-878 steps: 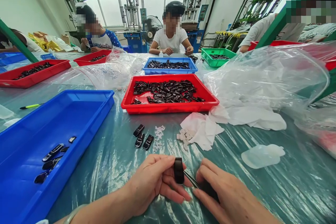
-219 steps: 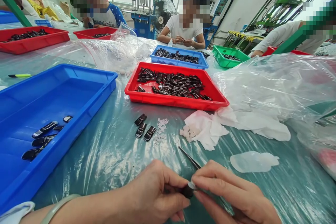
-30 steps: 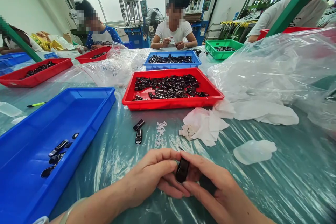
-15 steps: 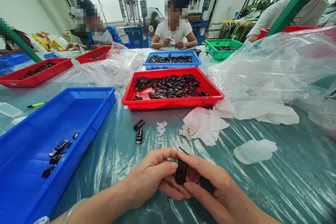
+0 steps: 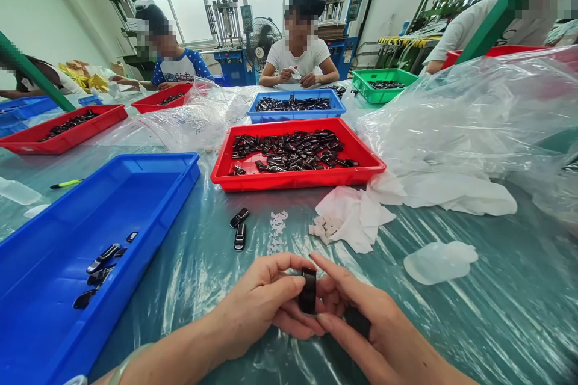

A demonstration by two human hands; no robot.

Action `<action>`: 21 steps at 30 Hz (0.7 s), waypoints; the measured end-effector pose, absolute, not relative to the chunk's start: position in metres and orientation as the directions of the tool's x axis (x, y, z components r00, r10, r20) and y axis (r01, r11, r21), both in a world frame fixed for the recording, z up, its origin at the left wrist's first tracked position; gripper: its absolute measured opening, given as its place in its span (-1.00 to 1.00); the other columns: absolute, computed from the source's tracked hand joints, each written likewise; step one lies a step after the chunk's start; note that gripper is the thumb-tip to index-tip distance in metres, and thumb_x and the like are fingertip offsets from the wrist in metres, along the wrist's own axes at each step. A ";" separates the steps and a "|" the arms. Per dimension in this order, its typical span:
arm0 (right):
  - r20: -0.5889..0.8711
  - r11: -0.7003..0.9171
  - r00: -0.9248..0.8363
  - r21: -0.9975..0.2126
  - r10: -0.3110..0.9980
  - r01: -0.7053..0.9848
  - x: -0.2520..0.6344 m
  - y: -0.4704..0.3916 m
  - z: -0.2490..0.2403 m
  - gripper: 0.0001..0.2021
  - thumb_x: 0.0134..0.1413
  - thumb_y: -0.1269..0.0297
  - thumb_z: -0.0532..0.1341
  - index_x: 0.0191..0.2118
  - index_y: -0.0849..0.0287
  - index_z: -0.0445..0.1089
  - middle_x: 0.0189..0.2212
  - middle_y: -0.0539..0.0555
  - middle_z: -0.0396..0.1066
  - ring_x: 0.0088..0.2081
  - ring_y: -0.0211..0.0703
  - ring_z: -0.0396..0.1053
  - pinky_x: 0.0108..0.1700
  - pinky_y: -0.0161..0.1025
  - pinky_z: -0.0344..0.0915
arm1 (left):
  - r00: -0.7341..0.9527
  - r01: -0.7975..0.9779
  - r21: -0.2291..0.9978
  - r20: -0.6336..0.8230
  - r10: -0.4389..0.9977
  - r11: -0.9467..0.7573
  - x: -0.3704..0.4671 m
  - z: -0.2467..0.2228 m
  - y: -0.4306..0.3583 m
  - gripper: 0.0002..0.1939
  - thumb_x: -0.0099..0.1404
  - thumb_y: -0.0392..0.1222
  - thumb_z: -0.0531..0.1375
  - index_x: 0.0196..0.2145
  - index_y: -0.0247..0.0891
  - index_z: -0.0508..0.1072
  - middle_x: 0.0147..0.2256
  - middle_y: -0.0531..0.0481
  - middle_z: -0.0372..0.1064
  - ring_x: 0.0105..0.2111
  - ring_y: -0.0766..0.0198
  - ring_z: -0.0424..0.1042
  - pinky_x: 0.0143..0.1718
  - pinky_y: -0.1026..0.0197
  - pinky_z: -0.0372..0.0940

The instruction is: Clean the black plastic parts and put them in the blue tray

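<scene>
A glossy black piece (image 5: 308, 292) is held upright at the lower centre of the frame, between the two hands. It is pinched between the thumb and fingers of the left hand (image 5: 253, 304), which is closed on it, with the lower fingers curled beneath. The right hand (image 5: 374, 313) is brought close on the right side, its index finger and thumb parted around the piece's right edge; whether the piece is gripped by it too cannot be told. A dark object (image 5: 357, 320) is partly hidden within the right palm and cannot be made out.

Just above the hands, two black clips (image 5: 239, 237) are laid on the plastic-covered table (image 5: 189, 289), beside a scatter of white bits (image 5: 277, 225). Right of these, pale scraps (image 5: 326, 227) are heaped against a crumpled white cloth (image 5: 356, 213). A translucent bottle (image 5: 440, 262) is laid on its side at the right.

At the left, a few black parts are held in a large blue tray (image 5: 149, 171). In the centre, a red tray (image 5: 298, 180) is filled with many more, and a smaller blue tray (image 5: 297, 115) is placed behind it.
</scene>
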State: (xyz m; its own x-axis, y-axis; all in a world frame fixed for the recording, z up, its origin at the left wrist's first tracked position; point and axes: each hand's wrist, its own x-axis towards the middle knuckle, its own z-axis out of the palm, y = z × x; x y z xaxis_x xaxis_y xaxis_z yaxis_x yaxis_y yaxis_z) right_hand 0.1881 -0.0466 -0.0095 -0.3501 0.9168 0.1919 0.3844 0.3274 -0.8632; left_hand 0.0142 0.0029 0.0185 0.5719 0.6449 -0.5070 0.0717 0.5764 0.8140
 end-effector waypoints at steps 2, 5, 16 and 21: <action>0.207 0.338 -0.341 -0.858 0.917 0.386 0.188 -0.046 -0.012 -0.51 0.08 0.50 0.01 0.16 0.19 0.04 -0.32 0.02 0.36 -0.38 -0.33 0.38 -0.32 -0.39 0.36 | 0.543 0.062 0.809 -0.519 0.661 0.584 0.014 0.018 0.004 -0.68 0.20 -0.17 0.09 -0.10 -0.32 0.32 -0.40 -0.10 0.44 -0.42 0.23 0.50 -0.45 0.36 0.36; 0.231 0.360 -0.334 -0.841 0.914 0.403 0.188 -0.045 -0.016 -0.49 0.09 0.49 0.01 0.18 0.17 0.01 -0.30 0.04 0.35 -0.38 -0.34 0.38 -0.32 -0.40 0.36 | 0.523 0.037 0.805 -0.520 0.675 0.592 0.014 0.016 0.005 -0.68 0.18 -0.18 0.11 -0.11 -0.31 0.31 -0.38 -0.11 0.44 -0.41 0.22 0.50 -0.47 0.36 0.35; 0.149 0.285 -0.313 -0.844 0.938 0.454 0.189 -0.045 -0.015 -0.53 0.11 0.47 0.02 0.17 0.18 0.03 -0.24 0.05 0.35 -0.39 -0.36 0.37 -0.31 -0.40 0.37 | 0.511 0.011 0.797 -0.524 0.681 0.604 0.013 0.015 0.006 -0.71 0.16 -0.18 0.11 -0.14 -0.30 0.30 -0.38 -0.12 0.44 -0.42 0.22 0.50 -0.49 0.37 0.34; 0.165 0.268 -0.247 -0.840 0.955 0.473 0.186 -0.046 -0.012 -0.58 0.12 0.42 0.04 0.12 0.14 0.10 -0.25 0.05 0.38 -0.40 -0.33 0.39 -0.34 -0.39 0.38 | 0.494 -0.004 0.802 -0.518 0.699 0.597 0.012 0.012 0.007 -0.69 0.17 -0.15 0.11 -0.13 -0.30 0.29 -0.36 -0.14 0.44 -0.39 0.18 0.51 -0.46 0.34 0.34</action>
State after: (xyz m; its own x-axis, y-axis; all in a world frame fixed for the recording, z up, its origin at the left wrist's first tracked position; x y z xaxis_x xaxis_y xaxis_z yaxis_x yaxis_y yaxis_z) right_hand 0.1864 -0.0458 -0.0122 -0.2472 0.9548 0.1650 0.4729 0.2675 -0.8395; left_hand 0.0117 0.0072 0.0120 0.4935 0.6986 -0.5181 -0.0039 0.5975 0.8019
